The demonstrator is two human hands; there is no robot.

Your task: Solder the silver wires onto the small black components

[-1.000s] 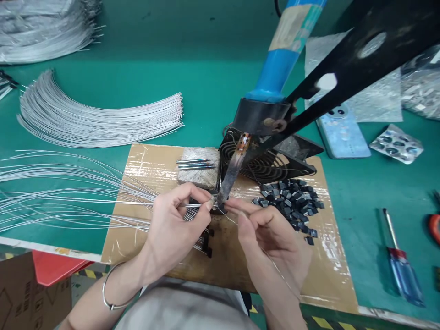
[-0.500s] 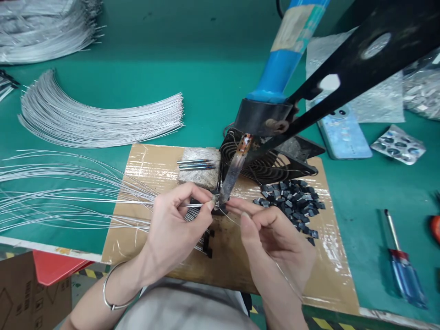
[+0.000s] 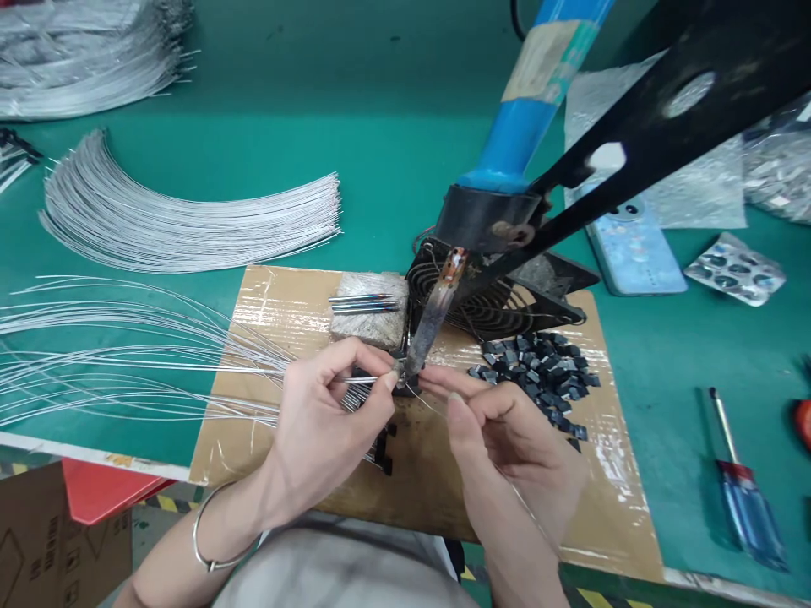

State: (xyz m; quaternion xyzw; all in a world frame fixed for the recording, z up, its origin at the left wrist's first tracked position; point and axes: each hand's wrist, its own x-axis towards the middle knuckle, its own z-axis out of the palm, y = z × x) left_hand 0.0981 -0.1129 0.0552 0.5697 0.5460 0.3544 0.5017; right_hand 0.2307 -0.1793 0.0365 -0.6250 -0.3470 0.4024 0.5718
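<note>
My left hand [image 3: 335, 414] pinches the end of a thin wire [image 3: 360, 380] between thumb and forefinger, close to the tip of a soldering iron [image 3: 432, 325]. My right hand [image 3: 516, 447] is closed round a fine strand of solder [image 3: 427, 404], which runs from the iron's tip back through the palm. Its fingertips rest near a small black part just right of the tip. The exact joint is hidden by fingertips and iron. The iron hangs from a black metal bracket [image 3: 646, 127], its blue handle [image 3: 516, 139] upward.
Black connectors [image 3: 538, 380] lie piled on the cardboard [image 3: 608, 498], beside a black fan [image 3: 494, 295]. White wires [image 3: 190, 228] spread at left. A pad [image 3: 367, 329] carries short wires. At right are a phone [image 3: 637, 249], a blister pack [image 3: 737, 268] and a screwdriver [image 3: 751, 507].
Both hands stay almost in place at the iron's tip; my right hand has shifted very slightly right. The whole view has moved a little.
</note>
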